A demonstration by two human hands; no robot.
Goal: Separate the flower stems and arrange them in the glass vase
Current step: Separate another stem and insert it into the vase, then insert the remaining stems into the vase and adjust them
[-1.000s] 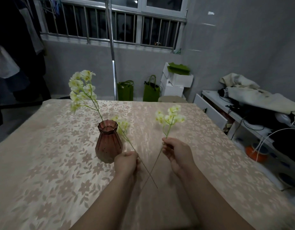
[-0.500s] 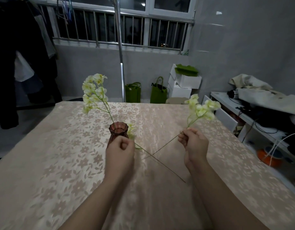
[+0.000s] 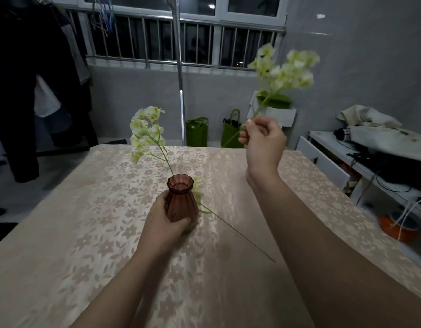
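Observation:
A ribbed reddish glass vase [image 3: 180,197] stands on the floral tablecloth [image 3: 86,233] with one pale yellow flower stem [image 3: 146,131] upright in it. My left hand [image 3: 162,221] is wrapped around the vase's lower body. My right hand [image 3: 261,136] is raised above the table's far right and pinches a second flower stem [image 3: 285,72], whose blossoms point up and right. A third stem [image 3: 230,228] lies flat on the cloth just right of the vase, its blossoms partly hidden behind the vase.
A metal pole [image 3: 181,79] stands behind the table. Two green bags [image 3: 196,131] and white boxes [image 3: 275,114] sit on the floor by the wall. A white shelf [image 3: 335,157] with clothes and cables is at the right. Dark clothes [image 3: 27,91] hang at the left.
My left hand let go of its stem, which now lies on the cloth, and took hold of the vase. My right hand rose up and to the right with its stem.

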